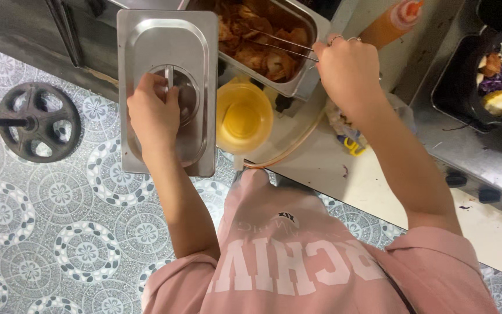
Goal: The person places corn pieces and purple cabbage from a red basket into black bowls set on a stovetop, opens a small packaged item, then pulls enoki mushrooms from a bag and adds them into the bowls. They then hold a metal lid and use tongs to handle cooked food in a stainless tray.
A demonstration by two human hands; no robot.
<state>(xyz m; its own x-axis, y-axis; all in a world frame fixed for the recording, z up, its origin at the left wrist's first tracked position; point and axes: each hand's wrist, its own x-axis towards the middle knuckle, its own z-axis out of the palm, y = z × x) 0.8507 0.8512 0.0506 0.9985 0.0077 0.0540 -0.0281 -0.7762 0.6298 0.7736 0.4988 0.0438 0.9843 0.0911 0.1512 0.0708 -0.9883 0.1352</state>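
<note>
Over patterned floor, left – steel lid (167, 93) held flat, left hand (153, 113) curled round its handle. Far centre – steel pan (294, 52) of reddish food; right hand (347, 67) pinching metal tongs (280, 40) inside. Yellow cup (243, 119) between.

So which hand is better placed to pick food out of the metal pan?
Probably the right hand: it holds tongs reaching into the pan. The left hand is busy holding the lid aside.
</note>
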